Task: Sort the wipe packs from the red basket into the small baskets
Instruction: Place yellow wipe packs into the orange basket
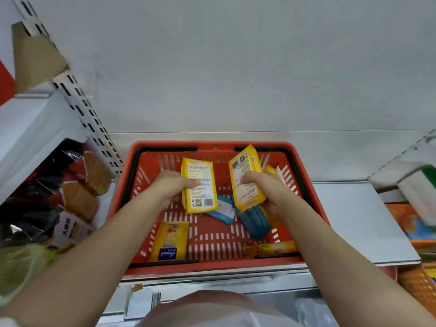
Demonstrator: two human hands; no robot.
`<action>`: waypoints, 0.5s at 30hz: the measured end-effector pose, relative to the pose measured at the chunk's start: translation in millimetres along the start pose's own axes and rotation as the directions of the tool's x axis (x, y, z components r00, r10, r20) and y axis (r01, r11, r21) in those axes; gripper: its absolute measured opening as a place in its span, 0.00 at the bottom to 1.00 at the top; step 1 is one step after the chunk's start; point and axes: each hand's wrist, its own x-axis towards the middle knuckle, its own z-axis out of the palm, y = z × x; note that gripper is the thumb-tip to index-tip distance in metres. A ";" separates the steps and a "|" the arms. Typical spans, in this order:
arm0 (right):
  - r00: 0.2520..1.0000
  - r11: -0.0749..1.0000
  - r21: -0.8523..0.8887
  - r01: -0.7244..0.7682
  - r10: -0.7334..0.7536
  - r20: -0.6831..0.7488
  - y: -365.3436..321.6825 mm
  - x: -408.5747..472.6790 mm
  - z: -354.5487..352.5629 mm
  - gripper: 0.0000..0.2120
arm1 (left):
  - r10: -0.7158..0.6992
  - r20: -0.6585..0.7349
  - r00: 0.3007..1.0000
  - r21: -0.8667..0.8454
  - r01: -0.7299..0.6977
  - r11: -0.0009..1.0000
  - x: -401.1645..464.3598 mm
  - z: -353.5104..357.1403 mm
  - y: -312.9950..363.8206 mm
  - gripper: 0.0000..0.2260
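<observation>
over the middle of the red basket [132, 182], both hands are raised, each closed around a yellow wipe pack. the left hand [173, 186] holds the left yellow pack [199, 185] by its left edge, thumb across the printed back and fingers curled behind; the pack stands nearly upright, label and barcodes facing the camera, sticking out to the right of the grip. the right hand [266, 187] holds the right yellow pack [246, 178] the same way from the right side, thumb lying over the label; this pack leans a little to the left, its far end above the basket's far rim. the two packs are near each other but apart, with red basket wall visible between them.

below the hands, on the basket floor, lie two blue packs [256, 220], partly hidden under the held ones. a yellow pack with a blue logo [169, 240] lies flat at the near left corner, and another yellow pack [271, 247] lies along the near right wall. a further yellow pack [271, 171] peeks out behind the right hand.

the basket sits on a grey shelf [354, 220]. bagged snacks [70, 197] crowd the left side, and an orange small basket [415, 282] shows at the near right edge.
</observation>
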 end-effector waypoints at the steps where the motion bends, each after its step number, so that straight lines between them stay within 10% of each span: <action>1: 1.000 1.000 -0.017 0.007 -0.007 -0.008 -1.1 -2.4 3.4 0.20 | 0.025 0.036 0.999 -0.072 -0.022 0.997 -9.0 0.1 4.0 0.07; 7: 0.988 0.976 -0.172 0.135 -0.118 0.103 -1.3 -21.6 47.6 0.28 | 0.164 0.051 0.985 -0.284 -0.143 0.948 -44.2 8.8 10.7 0.08; 15: 0.979 0.990 0.130 0.050 -0.075 0.190 5.3 -39.0 51.3 0.18 | 0.255 -0.006 0.967 -0.349 -0.241 0.905 -71.8 -2.3 9.6 0.08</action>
